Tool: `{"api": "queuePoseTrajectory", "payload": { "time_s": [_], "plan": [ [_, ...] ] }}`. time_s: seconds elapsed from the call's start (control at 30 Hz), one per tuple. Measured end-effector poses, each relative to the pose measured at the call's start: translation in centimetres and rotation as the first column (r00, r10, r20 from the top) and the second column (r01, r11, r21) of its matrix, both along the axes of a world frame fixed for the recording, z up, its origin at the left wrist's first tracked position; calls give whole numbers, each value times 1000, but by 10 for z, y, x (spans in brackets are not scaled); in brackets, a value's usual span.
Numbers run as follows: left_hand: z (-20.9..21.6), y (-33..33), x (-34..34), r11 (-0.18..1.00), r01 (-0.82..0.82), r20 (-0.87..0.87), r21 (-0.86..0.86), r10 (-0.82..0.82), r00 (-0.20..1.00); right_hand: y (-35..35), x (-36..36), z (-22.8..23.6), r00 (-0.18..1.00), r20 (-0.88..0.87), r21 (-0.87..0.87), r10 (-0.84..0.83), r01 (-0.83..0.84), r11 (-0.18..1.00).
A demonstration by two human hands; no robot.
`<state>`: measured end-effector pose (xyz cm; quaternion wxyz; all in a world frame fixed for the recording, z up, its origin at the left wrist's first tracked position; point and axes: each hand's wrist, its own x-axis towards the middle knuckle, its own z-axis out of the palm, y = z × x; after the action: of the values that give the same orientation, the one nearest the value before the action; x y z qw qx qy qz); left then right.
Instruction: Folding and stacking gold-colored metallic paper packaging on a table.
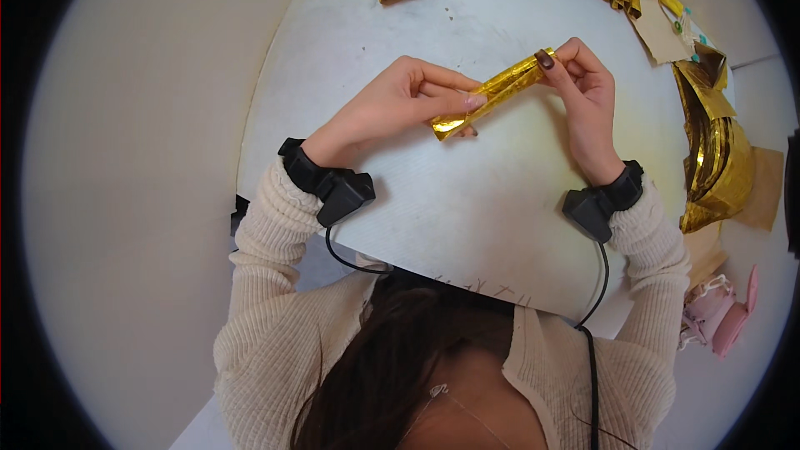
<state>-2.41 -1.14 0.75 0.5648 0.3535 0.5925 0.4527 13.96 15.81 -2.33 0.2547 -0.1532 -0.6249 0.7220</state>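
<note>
Both hands pinched one folded gold foil strip (pixel 493 93) above the white board (pixel 467 200) — left hand (pixel 400 104) at its lower end, right hand (pixel 583 83) at the upper — and too hard a squeeze risked creasing or tearing the thin foil

The gold strip (pixel 493 93) is looking like shiny, crinkly metallic foil paper, glinting above the white board (pixel 467 200), which is showing a matt, faintly ribbed surface. Right of the board, more glossy gold foil (pixel 718 158) is lying beside dull tan paper (pixel 762 187).
</note>
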Motion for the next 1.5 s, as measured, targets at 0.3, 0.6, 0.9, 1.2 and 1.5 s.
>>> {"api": "queuePoseTrajectory", "payload": {
  "time_s": [0.3, 0.6, 0.9, 1.2, 1.5],
  "plan": [
    [-13, 3, 16, 995, -80, -16, 53, 81, 997, 1, -2, -4, 998, 44, 57, -51, 48, 997],
    [-5, 3, 22, 812, -365, -109, 455, 458, 882, 10, -1, -7, 971, -115, -10, -210, 210, 978],
    [3, -21, 34, 777, -301, -552, 552, 612, 567, 1, 4, 2, 913, -254, -88, -318, 306, 948],
    [-7, -16, 40, 619, -418, -434, 664, 775, 460, -7, 6, 1, 919, -280, 144, -277, 325, 935],
    [-7, -17, 40, 593, -514, -93, 620, 706, 702, -8, 6, 2, 912, -298, 125, -281, 329, 936]
  ]
}}
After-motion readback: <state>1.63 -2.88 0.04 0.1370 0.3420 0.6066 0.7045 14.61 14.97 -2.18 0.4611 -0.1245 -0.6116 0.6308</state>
